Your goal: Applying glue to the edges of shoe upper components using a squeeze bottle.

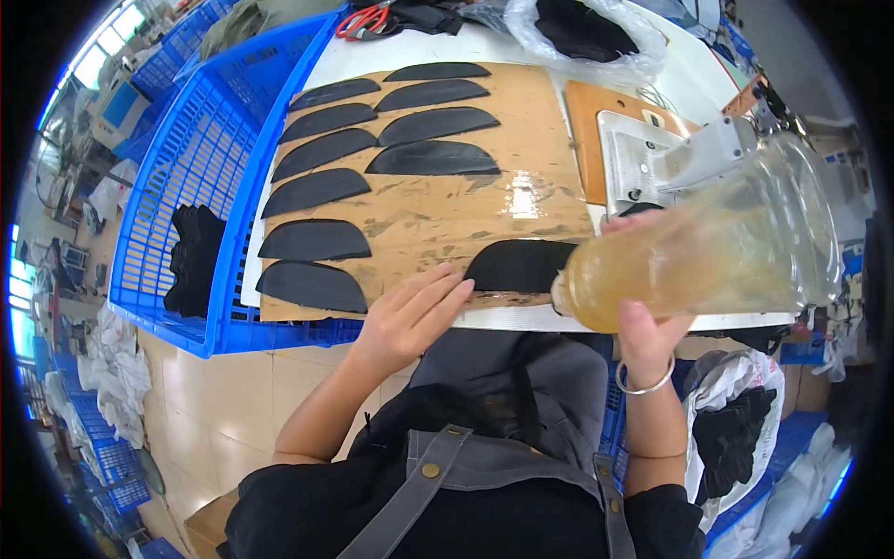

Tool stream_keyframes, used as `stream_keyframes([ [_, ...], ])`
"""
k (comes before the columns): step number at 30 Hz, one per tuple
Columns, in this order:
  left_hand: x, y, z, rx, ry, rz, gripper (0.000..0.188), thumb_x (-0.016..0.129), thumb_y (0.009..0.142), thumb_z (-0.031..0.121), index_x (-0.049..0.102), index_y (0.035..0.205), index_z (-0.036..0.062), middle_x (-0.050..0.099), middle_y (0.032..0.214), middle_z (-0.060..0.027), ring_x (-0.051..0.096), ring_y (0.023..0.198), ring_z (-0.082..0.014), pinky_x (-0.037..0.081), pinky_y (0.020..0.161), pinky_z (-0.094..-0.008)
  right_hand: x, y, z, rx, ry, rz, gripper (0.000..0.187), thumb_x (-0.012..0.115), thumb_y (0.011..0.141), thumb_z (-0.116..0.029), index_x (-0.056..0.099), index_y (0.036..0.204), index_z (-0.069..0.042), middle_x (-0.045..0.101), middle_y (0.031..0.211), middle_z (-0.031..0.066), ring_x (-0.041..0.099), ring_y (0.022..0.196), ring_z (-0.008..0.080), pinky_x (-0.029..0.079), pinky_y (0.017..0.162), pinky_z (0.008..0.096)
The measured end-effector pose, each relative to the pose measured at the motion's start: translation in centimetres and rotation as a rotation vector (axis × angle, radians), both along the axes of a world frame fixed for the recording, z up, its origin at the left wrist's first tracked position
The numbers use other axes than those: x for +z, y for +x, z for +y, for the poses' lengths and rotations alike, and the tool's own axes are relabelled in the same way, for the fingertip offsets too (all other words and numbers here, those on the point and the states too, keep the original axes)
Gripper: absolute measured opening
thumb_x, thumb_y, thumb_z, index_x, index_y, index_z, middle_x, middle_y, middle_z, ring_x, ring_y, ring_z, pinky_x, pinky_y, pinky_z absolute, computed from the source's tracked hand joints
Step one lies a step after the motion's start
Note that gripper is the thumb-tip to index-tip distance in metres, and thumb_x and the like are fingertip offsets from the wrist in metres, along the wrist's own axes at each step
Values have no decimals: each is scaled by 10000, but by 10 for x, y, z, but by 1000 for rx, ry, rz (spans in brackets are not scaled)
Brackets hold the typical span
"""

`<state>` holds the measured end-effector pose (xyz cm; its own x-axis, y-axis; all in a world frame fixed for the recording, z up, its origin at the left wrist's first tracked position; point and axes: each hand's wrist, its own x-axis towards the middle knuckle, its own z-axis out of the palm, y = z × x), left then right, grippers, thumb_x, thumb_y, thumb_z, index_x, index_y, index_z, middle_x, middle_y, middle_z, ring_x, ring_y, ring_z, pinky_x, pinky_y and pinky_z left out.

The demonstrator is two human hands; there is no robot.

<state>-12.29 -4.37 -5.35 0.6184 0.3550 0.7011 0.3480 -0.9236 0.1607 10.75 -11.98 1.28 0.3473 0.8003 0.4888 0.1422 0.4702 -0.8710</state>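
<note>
My right hand (646,337) is wrapped around a clear plastic bottle (717,247) holding a cloudy yellowish liquid. The bottle lies tilted, its narrow end against the right part of a black half-moon piece (518,265) and covering that side. At the piece's left tip rest the fingertips of my left hand (414,312), fingers stretched out and flat. Several similar black half-moon pieces (315,240) lie in two columns on the brown board (438,210), some with a wet-looking sheen. A glossy wet patch (523,197) shows on the board.
A blue plastic crate (191,149) with black pieces inside stands left of the table. Behind the board are red-handled scissors (365,20) and a plastic bag (643,51) of black material. A white machine (643,154) stands right, partly behind the bottle.
</note>
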Motion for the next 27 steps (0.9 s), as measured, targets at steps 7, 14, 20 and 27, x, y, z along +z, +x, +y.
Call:
stream_keyframes([
  [7, -9, -4, 3, -11, -5, -114, 252, 655, 702, 29, 621, 948, -12, 627, 938, -109, 623, 916, -243, 520, 763, -312, -7, -51, 39, 169, -48, -354, 719, 707, 708, -203, 319, 1274, 10, 472, 1141, 157, 506, 1067, 281, 421, 917, 421],
  [14, -11, -9, 3, 15, -46, -71, 231, 600, 720, 87, 616, 936, 7, 610, 941, -93, 603, 943, -225, 490, 800, -307, -25, -51, 57, 190, 59, -535, 683, 700, 675, -168, 366, 1241, 18, 492, 1123, 164, 503, 1051, 263, 418, 903, 387],
  [20, -13, -11, 4, -120, -240, -27, 249, 585, 731, 113, 600, 959, 15, 598, 949, -82, 593, 952, -220, 481, 802, -299, -34, -43, 54, 88, -94, -440, 666, 685, 670, -127, 372, 1237, 30, 525, 1098, 163, 513, 1036, 250, 425, 893, 364],
  [27, -7, -3, 4, -5, -100, -77, 250, 651, 656, 18, 644, 906, 20, 639, 910, -80, 630, 883, -223, 517, 720, -289, -13, -7, 21, -260, -101, -576, 647, 717, 678, -92, 390, 1226, 15, 539, 1109, 131, 549, 1011, 234, 441, 885, 354],
])
